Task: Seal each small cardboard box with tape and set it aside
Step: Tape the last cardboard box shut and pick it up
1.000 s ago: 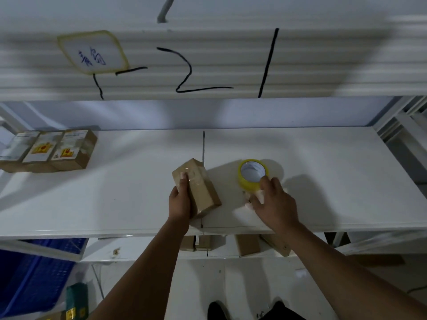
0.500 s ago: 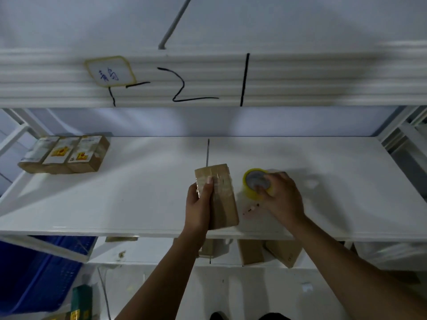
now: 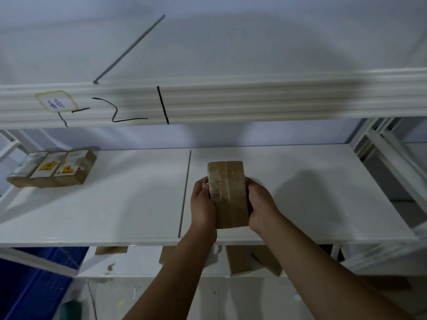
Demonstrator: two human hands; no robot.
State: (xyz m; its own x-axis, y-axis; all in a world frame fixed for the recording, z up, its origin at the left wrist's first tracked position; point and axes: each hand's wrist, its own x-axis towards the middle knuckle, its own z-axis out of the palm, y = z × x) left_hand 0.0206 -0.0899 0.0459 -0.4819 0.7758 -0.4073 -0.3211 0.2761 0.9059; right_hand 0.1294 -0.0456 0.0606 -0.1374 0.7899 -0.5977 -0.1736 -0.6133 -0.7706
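Right hand (image 3: 261, 204) has left the yellow tape roll and joined the left hand (image 3: 203, 204). Both hands now grip one cardboard box (image 3: 228, 192) by its long sides, fingers curled round it, just right of the dark seam (image 3: 185, 195) in the shelf (image 3: 115, 204). Whether the box rests on the shelf, I cannot tell.

The risks, as I judge them: the shiny tape strip (image 3: 216, 188) may lift if it isn't pressed flat, and the roll, now out of sight, could get knocked.

Counted: one held box, three labelled boxes (image 3: 55, 169) in a row well left of the seam, and at least four plain boxes (image 3: 238, 259), partly hidden, below the seam's near end.
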